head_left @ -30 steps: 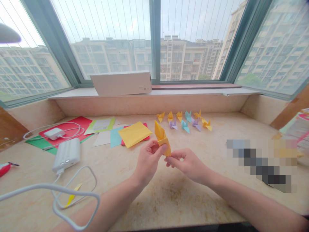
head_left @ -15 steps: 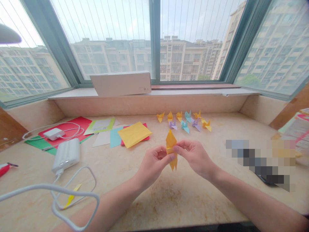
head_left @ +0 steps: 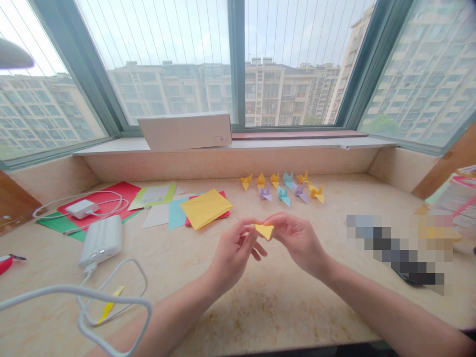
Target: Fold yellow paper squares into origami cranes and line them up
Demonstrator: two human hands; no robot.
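Note:
Between my two hands, above the stone counter, is a folded piece of yellow origami paper (head_left: 264, 231). Its visible part is a small triangle with the point facing down; the rest is hidden behind my fingers. My left hand (head_left: 238, 248) pinches its left side, with some fingers hanging loose below. My right hand (head_left: 295, 238) pinches the right side with thumb and fingers. Just beyond my hands stand several folded paper cranes in two rough rows, among them an orange crane (head_left: 246, 182), a purple crane (head_left: 265, 193) and a blue crane (head_left: 284, 196).
Left of my hands lie a yellow paper stack (head_left: 207, 208) and a red sheet (head_left: 122, 193). A white power bank (head_left: 101, 241) with a looping white cable (head_left: 111, 292) occupies the left. A white box (head_left: 186, 131) stands on the sill. A blurred-out dark object (head_left: 397, 253) lies right.
The folded paper was upright, showing a long pointed shape; now it is turned so that only a small triangle shows. Both hands have shifted their fingers and still hold it.

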